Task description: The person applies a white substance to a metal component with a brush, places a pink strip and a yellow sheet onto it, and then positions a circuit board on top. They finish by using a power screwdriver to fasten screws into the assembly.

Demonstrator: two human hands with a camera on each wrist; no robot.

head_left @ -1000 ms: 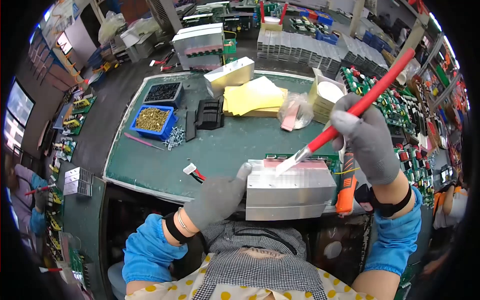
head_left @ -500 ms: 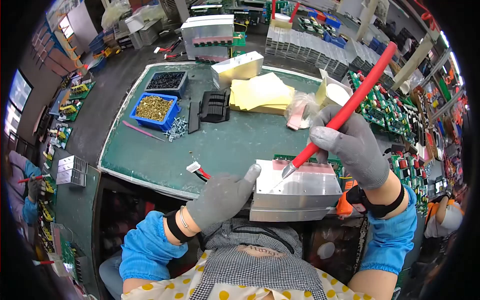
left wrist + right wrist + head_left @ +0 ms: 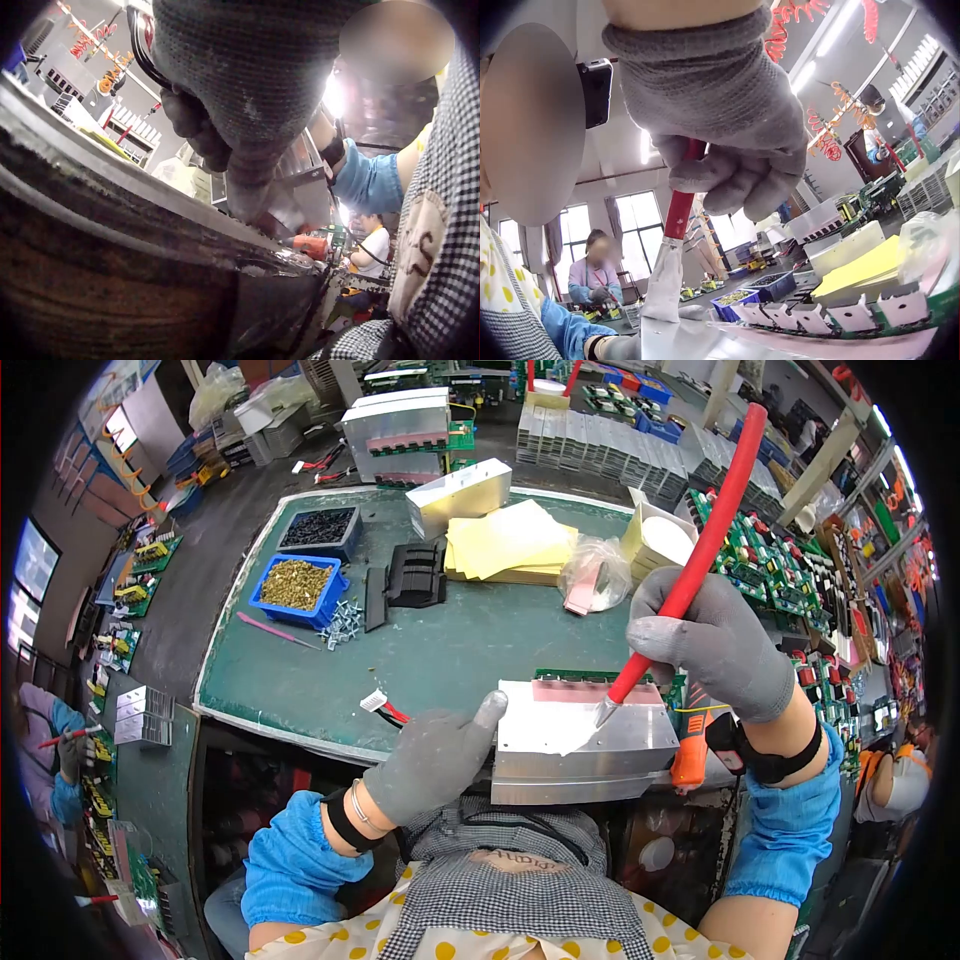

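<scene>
The right hand grips a red-handled knife with its blade on the metal block at the tabletop's near edge, while the left hand, fingers relaxed, steadies the block's left side.

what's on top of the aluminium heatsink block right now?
On the heatsink block: the blade tip of the red-handled knife held by the right hand, and a pink strip along its far edge. Left hand steadies its side. Underside hidden.
</scene>
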